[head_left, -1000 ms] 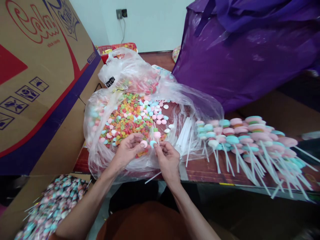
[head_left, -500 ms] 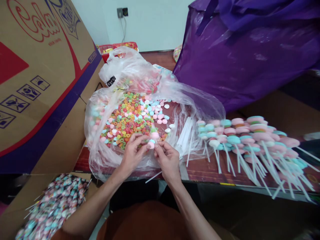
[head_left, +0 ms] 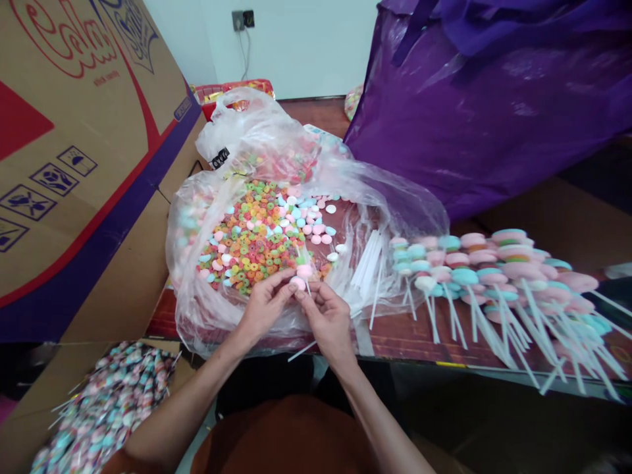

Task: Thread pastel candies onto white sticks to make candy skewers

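Close together over the near part of an open clear plastic bag (head_left: 395,191), both of my hands work at a small candy stick. My left hand (head_left: 261,306) pinches a round pink candy (head_left: 297,283) between thumb and fingertips. My right hand (head_left: 328,319) has its fingers closed around a thin white stick (head_left: 309,287), with another pink candy (head_left: 304,270) and a bit of green at its top. Beyond them lie sugared ring candies (head_left: 264,243) mixed with pastel discs (head_left: 316,230). Bare white sticks (head_left: 368,260) rest to the right of my right hand.
Candy-loaded sticks (head_left: 516,271) are piled on the table (head_left: 395,343) at the right. A purple bag (head_left: 474,125) stands behind them. On the left is a large cardboard box (head_left: 99,164); below it, wrapped candy sticks (head_left: 113,401) fill a container. Red packaging (head_left: 247,87) sits at the back.
The blue-and-pink candy at my left fingertips now shows only pink, as if turned. My right thumb has shifted left toward it. The view has moved slightly.
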Motion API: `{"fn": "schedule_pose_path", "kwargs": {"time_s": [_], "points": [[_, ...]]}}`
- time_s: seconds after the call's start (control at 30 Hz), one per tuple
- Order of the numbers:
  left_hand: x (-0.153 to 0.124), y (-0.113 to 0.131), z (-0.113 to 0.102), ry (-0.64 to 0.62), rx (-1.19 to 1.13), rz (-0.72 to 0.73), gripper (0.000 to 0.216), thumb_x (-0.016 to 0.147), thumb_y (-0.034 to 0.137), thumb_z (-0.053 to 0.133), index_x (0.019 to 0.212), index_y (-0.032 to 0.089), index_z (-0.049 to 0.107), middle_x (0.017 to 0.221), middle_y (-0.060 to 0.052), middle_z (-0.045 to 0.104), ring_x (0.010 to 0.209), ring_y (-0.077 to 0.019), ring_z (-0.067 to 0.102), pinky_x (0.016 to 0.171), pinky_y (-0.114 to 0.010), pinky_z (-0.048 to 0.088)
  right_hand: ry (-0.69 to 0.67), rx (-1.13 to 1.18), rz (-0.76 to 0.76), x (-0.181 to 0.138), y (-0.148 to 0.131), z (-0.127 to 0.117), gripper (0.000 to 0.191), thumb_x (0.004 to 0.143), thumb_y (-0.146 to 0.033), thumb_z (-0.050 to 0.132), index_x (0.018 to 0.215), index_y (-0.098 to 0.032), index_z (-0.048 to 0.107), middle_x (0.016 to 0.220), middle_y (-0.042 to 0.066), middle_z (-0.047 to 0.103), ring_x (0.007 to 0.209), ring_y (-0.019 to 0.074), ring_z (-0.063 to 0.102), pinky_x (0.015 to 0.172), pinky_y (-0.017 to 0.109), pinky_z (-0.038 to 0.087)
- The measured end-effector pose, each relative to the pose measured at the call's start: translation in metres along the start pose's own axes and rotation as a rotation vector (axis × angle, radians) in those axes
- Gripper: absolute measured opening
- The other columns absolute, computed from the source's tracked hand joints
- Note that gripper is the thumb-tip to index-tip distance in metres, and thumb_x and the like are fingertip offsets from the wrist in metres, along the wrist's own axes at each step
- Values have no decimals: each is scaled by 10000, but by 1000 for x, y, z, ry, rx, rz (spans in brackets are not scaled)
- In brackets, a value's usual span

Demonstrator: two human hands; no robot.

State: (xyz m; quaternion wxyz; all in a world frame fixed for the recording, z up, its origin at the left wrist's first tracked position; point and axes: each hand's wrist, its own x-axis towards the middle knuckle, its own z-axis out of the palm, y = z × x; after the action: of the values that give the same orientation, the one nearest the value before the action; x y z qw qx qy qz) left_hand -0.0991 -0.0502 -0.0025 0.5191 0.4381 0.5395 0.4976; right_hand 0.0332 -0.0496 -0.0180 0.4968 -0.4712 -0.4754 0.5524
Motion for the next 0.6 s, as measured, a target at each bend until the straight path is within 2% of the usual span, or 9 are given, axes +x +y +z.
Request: {"fn": "schedule_pose_path", "kwargs": {"time_s": [0.17, 0.27, 0.37, 0.47, 0.6], "points": [[-1, 6, -3, -59, -104, -82, 410, 763, 397, 774, 1084, 144, 739, 1057, -89, 755, 947, -197, 684, 876, -301, 535, 14, -110, -47, 0, -2, -5, 266, 856, -442, 653, 824, -178, 645, 610, -46, 522, 539, 100, 434, 511, 212, 366], [3, 5, -6, 62, -152, -90, 412, 756, 386, 781, 1090, 153, 723, 1018, -74, 752, 899, -175, 683, 830, -284, 539, -10, -238, -88, -6, -5, -13, 291, 957, -423, 525, 822, -190, 637, 603, -42, 490, 546, 108, 446, 536, 219, 383], [8, 2, -9, 188, -136, -31, 431, 758, 354, 770, 1136, 159, 702, 1044, -68, 750, 920, -166, 674, 818, -269, 537, -81, -335, -118, -16, -8, -19, 281, 985, -396, 483, 950, -191, 672, 609, -36, 518, 531, 115, 480, 530, 223, 394], [12, 0, -12, 243, -83, 9, 450, 785, 333, 735, 1197, 158, 684, 1048, -70, 754, 915, -159, 668, 827, -268, 528, -143, -408, -162, -26, -9, -18, 289, 988, -357, 472, 1046, -187, 698, 589, -39, 516, 506, 114, 482, 513, 221, 388], [12, -5, -12, 277, -55, 39, 415, 818, 323, 692, 1198, 158, 681, 1094, -73, 746, 945, -158, 668, 873, -278, 520, -137, -449, -213, -31, -9, -11, 303, 985, -325, 463, 1037, -169, 717, 602, -26, 545, 513, 112, 490, 524, 219, 395]]}}
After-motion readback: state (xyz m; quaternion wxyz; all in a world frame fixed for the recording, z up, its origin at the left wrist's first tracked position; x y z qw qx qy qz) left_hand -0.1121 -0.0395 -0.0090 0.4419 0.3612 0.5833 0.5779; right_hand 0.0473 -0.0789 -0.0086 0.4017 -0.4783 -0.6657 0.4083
